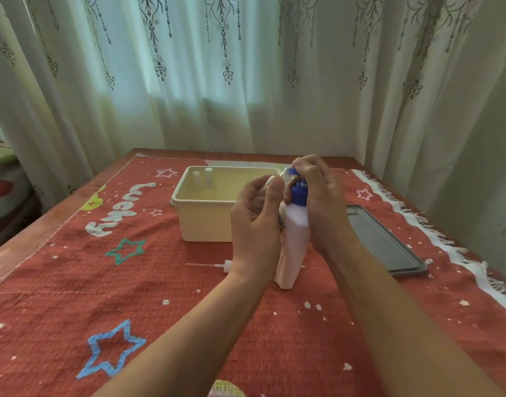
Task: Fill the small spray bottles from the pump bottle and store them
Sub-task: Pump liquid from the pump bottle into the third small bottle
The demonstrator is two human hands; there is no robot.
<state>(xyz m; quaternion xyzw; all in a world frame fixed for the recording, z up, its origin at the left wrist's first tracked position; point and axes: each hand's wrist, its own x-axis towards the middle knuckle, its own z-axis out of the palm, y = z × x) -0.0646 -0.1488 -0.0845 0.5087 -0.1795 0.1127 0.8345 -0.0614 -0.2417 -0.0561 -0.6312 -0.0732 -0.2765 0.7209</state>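
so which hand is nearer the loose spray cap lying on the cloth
Left. The left hand, holding a small spray bottle, is just up and right of the spray cap; the right hand grips the pump bottle at its blue top, farther right, beyond the left hand.

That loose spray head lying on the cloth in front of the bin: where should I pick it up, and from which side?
Pinch the spray head at its thicker white collar end, which lies toward the pump bottle, not by the thin dip tube pointing left. It lies flat on the cloth, so come from above, with a finger on either side of the collar.
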